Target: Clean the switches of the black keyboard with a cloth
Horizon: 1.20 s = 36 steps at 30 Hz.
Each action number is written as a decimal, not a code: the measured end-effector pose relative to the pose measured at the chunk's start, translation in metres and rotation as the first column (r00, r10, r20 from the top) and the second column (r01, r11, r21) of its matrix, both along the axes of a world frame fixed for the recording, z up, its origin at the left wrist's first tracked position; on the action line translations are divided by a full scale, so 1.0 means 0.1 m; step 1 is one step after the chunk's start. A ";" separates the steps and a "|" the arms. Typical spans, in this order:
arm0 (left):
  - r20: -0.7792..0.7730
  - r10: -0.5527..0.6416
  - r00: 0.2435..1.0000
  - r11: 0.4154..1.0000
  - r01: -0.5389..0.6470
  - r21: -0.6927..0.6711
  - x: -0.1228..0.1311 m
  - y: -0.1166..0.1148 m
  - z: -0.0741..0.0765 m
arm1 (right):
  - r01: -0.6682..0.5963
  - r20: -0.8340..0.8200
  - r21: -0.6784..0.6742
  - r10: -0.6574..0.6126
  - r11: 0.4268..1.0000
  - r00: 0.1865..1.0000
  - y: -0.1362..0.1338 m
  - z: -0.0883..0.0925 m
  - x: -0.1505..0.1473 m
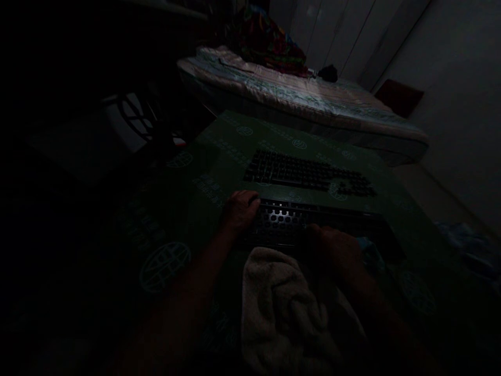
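A black keyboard base (285,237), its keycaps off and its openings bare, lies on a green table (211,209). My left hand (240,206) is closed on the base's left end, fingers at the upper corner. Over the middle of the base, my right hand (332,245) is closed with its fingertips pointing down; whatever it holds is lost in the dark. Something bluish, perhaps cloth, (371,251) shows beside that hand. Beyond the base, loose black keycaps (297,169) lie in rows like a keyboard layout. A crumpled light cloth (282,308) lies on the near side of the base.
Behind the table stands a bed with a patterned mattress (282,89), bearing a red patterned blanket (270,44) and a dark item (327,73). A dark wheel-like frame (135,117) is at the left. Bluish fabric (469,245) lies at the right. The room is very dim.
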<state>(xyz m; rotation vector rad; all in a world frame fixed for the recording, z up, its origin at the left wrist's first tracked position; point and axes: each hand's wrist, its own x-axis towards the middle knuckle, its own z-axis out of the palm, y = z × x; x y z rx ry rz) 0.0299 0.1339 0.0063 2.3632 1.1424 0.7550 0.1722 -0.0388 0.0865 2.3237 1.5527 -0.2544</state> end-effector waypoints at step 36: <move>0.006 -0.006 1.000 1.000 0.006 0.009 0.01 0.02 -0.01 | -0.052 0.010 0.106 0.052 0.993 0.999 -0.09 -0.09 -0.07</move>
